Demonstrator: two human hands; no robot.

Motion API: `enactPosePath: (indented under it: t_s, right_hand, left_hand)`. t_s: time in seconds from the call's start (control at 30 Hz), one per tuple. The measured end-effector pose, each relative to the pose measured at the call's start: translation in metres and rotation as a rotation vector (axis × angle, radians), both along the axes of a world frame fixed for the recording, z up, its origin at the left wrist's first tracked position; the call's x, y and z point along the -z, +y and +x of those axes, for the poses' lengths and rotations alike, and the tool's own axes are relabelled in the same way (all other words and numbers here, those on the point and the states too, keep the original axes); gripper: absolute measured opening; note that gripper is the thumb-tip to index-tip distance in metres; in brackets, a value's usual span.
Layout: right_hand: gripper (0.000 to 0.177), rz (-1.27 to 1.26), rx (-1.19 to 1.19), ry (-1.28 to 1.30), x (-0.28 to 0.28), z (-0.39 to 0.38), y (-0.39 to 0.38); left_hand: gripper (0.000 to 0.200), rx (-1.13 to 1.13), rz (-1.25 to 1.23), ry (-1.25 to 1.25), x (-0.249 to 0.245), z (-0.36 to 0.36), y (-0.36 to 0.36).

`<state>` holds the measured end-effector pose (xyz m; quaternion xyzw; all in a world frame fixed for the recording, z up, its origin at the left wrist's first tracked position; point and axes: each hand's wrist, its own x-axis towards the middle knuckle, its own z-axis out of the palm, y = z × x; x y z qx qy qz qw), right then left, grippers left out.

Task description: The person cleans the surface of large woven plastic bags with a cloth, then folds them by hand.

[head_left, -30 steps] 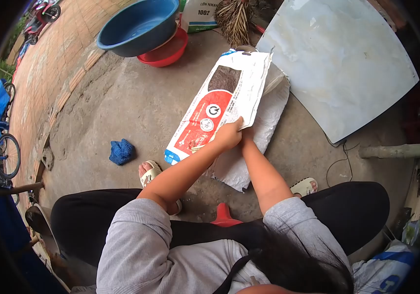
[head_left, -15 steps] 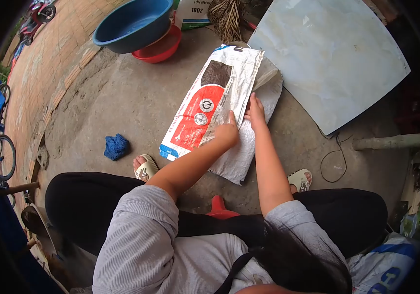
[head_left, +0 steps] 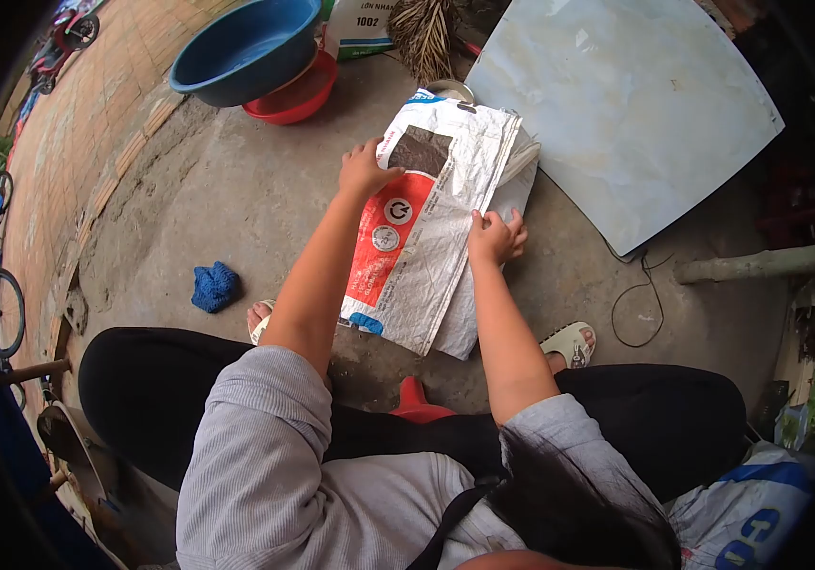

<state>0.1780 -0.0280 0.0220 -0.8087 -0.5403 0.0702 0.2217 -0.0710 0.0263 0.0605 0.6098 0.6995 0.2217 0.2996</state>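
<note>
A printed white and red sack [head_left: 431, 214] lies folded on the concrete between my feet, with a plain white layer showing beneath its right side. My left hand [head_left: 364, 171] is at the sack's upper left edge, thumb over the printed face and fingers on the outer side. At the right edge, my right hand [head_left: 495, 236] pinches the sack's rim between thumb and finger.
A blue basin [head_left: 250, 52] rests on a red basin [head_left: 298, 95] at the upper left. A pale board [head_left: 631, 119] lies at the upper right. Also around are a blue cloth [head_left: 215, 287], a thin cord [head_left: 654, 299] and a wooden pole [head_left: 759, 267].
My left hand has moved from the middle of the sack up to its left edge. My right hand has shifted slightly down along the right edge, and the sack has turned more upright.
</note>
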Motion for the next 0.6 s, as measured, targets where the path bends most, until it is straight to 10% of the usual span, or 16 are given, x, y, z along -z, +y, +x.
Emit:
enactPosePath:
  t_s: [0.07, 0.1, 0.23, 0.33, 0.5, 0.6]
  right_hand:
    - [0.024, -0.068, 0.087, 0.139, 0.012, 0.004, 0.0]
    - [0.025, -0.134, 0.174, 0.279, 0.016, 0.005, 0.002]
    - [0.09, -0.288, 0.345, 0.395, 0.016, 0.017, 0.016]
    - [0.124, -0.437, 0.421, 0.529, 0.017, 0.032, 0.024]
    - [0.126, -0.561, 0.308, 0.514, 0.009, 0.047, 0.031]
    - [0.119, -0.543, 0.213, 0.524, 0.008, 0.049, 0.03]
  left_hand:
    - [0.107, -0.283, 0.008, 0.238, 0.024, -0.01, -0.016]
    - [0.128, -0.314, -0.224, -0.208, 0.057, -0.028, -0.009]
    - [0.139, -0.219, -0.219, -0.498, 0.076, -0.031, -0.017]
    - [0.132, -0.137, -0.328, -0.562, 0.053, -0.037, -0.026]
    - [0.061, -0.223, -0.747, -0.897, 0.058, -0.035, -0.061]
    - [0.05, -0.258, -0.695, -0.966, 0.054, -0.032, -0.065]
